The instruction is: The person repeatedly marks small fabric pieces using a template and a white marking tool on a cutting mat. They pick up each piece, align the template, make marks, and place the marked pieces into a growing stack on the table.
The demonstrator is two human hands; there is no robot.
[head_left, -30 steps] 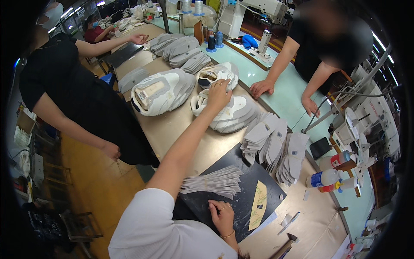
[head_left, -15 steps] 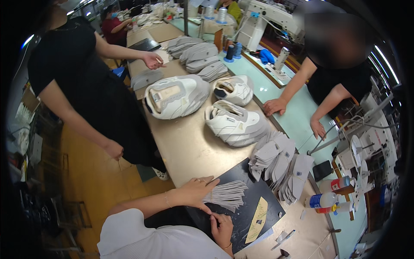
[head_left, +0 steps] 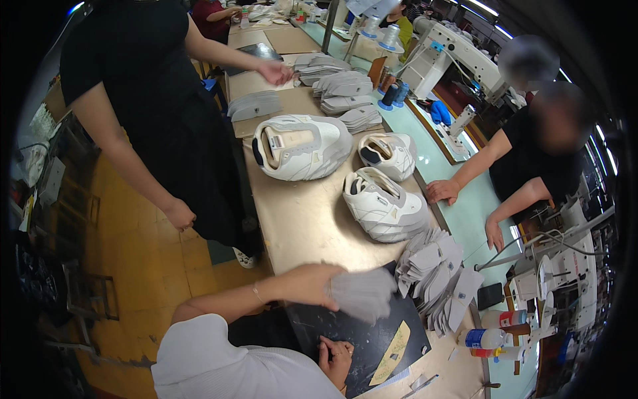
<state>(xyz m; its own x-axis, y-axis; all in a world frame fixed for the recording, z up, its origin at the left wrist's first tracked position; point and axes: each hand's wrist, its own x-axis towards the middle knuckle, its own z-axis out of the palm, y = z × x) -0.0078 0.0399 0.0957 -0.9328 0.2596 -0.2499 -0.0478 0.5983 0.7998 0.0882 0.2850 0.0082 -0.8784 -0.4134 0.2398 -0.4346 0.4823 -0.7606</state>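
Observation:
My left hand [head_left: 309, 286] grips a bundle of grey shoe pieces [head_left: 364, 292], raised over a black mat [head_left: 405, 342]. The bundle is blurred by motion, its loose ends fanning to the right. Near the mat's lower left part, my right hand [head_left: 335, 359] is closed with curled fingers; whether anything is inside them is hidden. Beside it on the mat lies a yellow curved template [head_left: 392, 354] with marks on it. More bundled grey pieces [head_left: 432, 263] are piled just past the mat's right corner.
White-and-grey shoe uppers [head_left: 302, 147] stand nested on the table, with stacked grey pieces [head_left: 342, 85] beyond. A person in black [head_left: 143, 100] stands at the left; another leans on the green table [head_left: 458, 216] at the right. Bottles [head_left: 484, 338] and a sewing machine [head_left: 458, 50] are there too.
My left hand has lifted the bundle of grey pieces off the mat, and it now swings to the right. My right hand has come apart from the left and stays low. The view has shifted.

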